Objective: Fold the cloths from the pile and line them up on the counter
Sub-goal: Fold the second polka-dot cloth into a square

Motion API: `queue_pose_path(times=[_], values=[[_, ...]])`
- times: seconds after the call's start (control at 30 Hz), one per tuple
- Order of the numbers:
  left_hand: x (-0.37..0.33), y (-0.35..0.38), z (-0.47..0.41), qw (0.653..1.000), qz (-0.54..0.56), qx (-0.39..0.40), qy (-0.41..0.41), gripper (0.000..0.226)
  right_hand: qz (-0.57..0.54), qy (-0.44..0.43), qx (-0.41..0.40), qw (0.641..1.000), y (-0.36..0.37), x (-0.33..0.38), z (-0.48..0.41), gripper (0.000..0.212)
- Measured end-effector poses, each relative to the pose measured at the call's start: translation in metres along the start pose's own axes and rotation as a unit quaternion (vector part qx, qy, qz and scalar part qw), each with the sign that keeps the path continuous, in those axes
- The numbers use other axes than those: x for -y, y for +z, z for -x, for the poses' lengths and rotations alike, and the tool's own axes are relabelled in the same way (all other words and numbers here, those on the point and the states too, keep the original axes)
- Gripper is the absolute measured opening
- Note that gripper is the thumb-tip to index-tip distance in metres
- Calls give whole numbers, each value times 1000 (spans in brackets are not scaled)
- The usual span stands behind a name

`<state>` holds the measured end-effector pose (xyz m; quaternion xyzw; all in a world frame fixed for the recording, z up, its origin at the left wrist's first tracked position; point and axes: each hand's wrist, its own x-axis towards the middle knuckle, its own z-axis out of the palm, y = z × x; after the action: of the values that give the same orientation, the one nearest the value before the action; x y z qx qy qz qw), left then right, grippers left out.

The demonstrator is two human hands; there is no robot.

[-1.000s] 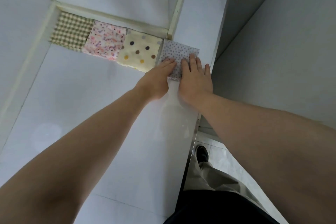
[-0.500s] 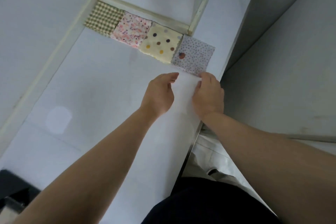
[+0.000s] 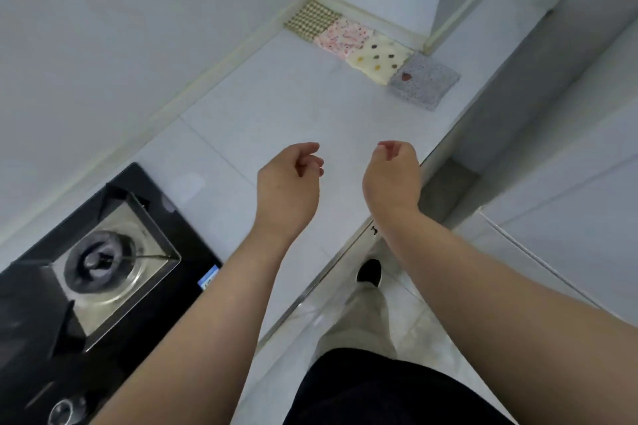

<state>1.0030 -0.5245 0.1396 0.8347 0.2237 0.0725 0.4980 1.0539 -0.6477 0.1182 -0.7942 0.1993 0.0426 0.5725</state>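
Several folded cloths lie in a row along the back wall of the white counter (image 3: pixel 276 107): a brown checked cloth (image 3: pixel 311 19), a pink patterned cloth (image 3: pixel 343 35), a cream cloth with dots (image 3: pixel 378 58) and a grey speckled cloth (image 3: pixel 424 81) at the right end. My left hand (image 3: pixel 288 183) and my right hand (image 3: pixel 393 176) hover above the counter well short of the row, fingers loosely curled, holding nothing. No pile of cloths is in view.
A black gas hob with a burner (image 3: pixel 100 262) is set into the counter at the lower left. The counter's front edge (image 3: pixel 331 272) runs diagonally, with the floor and my shoe (image 3: pixel 369 271) beyond it. A wall column (image 3: pixel 483 3) stands behind the grey cloth.
Both hands pressed the grey speckled cloth a second ago, then let it go and drew back toward me. The view has swung left, bringing the hob into sight.
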Motion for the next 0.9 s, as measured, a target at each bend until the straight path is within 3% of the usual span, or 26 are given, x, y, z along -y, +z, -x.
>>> queue_pose_path(times=[0.3,0.47,0.73,0.9], values=[[7,-109,131,996,-51,-60,-30,28,-105,33,88,990,-3,10,154,12],[41,-158,157,996,-65,-45,-29,26,-133,54,102,984,22,1,212,13],[115,-217,151,995,-97,30,12,25,-163,113,15,980,91,-31,289,13],[134,-247,167,991,-77,91,56,22,-159,108,-47,980,98,-44,348,12]])
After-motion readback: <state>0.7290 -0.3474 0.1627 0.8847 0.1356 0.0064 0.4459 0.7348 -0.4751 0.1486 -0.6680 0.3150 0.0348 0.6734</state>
